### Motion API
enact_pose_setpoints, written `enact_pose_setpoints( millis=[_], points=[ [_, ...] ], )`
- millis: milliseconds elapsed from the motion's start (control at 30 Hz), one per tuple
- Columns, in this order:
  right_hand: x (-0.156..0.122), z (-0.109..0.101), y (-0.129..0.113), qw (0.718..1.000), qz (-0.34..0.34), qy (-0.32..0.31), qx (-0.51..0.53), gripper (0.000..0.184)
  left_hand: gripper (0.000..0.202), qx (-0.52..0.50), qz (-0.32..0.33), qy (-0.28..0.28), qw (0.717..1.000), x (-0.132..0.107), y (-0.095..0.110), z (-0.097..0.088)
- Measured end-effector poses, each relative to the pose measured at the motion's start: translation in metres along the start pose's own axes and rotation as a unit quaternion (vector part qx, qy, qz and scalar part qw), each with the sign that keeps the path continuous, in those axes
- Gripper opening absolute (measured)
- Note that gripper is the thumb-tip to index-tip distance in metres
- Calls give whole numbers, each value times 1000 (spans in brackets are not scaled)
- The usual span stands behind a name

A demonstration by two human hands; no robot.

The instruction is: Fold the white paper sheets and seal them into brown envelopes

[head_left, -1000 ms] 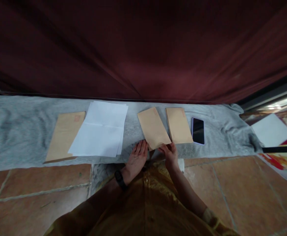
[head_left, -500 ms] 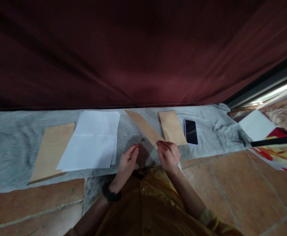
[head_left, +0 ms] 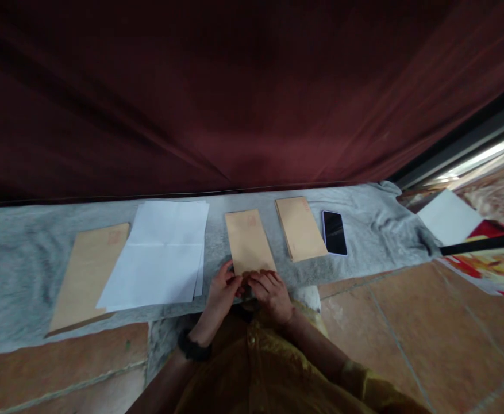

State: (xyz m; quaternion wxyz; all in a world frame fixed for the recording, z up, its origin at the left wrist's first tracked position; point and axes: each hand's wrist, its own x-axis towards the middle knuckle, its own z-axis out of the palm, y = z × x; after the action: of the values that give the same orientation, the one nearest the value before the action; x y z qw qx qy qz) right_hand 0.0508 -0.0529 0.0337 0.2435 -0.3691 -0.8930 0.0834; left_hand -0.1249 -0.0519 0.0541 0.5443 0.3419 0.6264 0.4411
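Note:
A brown paper envelope (head_left: 250, 240) lies flat in front of me, its near end under my fingers. My left hand (head_left: 223, 290) is closed at the envelope's near left corner. From the other side my right hand (head_left: 272, 293) closes on the same near edge, fingers bent over it. The fingertips of both hands almost meet there, and they partly hide that end. To the right sits a small stack of brown envelopes (head_left: 302, 229). White paper sheets (head_left: 157, 253) with a crease across them lie to the left, overlapping another brown envelope (head_left: 88, 267).
A phone (head_left: 335, 233) lies right of the envelope stack. Grey cloth (head_left: 368, 230) covers the narrow surface, with a dark red curtain (head_left: 234, 103) behind it. At the far right are a white sheet (head_left: 449, 215) and a red and yellow printed item (head_left: 493, 264). Below is tiled floor (head_left: 376, 322).
The envelope, earlier tilted up in my right hand, now lies flat on the cloth. My right hand moved left and down, and my left hand now grips the envelope too.

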Motion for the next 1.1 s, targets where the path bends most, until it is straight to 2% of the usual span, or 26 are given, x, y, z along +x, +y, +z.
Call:
enact_pose_setpoints(
  millis=[133,267,400,533,700,900,1033,1100],
  points=[
    [-2,3,-2,999,11,-30,28,41,67,66,-24,-2,998,7,-2,-8],
    [-2,3,-4,999,26,-30,27,39,59,159,-7,5,987,6,5,-10],
    [-6,2,-3,999,34,-23,33,39,54,244,17,29,969,3,10,-8],
    [-14,2,2,998,49,-22,41,44,57,286,30,58,956,-1,11,-4],
    [-23,-1,10,997,46,-26,47,51,55,383,5,48,922,-6,14,-1],
    [-30,-6,16,998,49,-24,38,52,37,476,-12,27,879,-8,17,1],
    [-36,-9,21,998,51,-18,31,50,17,501,8,2,865,-7,17,0],
    [-39,-11,24,998,52,-16,27,50,16,511,16,0,860,-7,16,0]
  ],
)
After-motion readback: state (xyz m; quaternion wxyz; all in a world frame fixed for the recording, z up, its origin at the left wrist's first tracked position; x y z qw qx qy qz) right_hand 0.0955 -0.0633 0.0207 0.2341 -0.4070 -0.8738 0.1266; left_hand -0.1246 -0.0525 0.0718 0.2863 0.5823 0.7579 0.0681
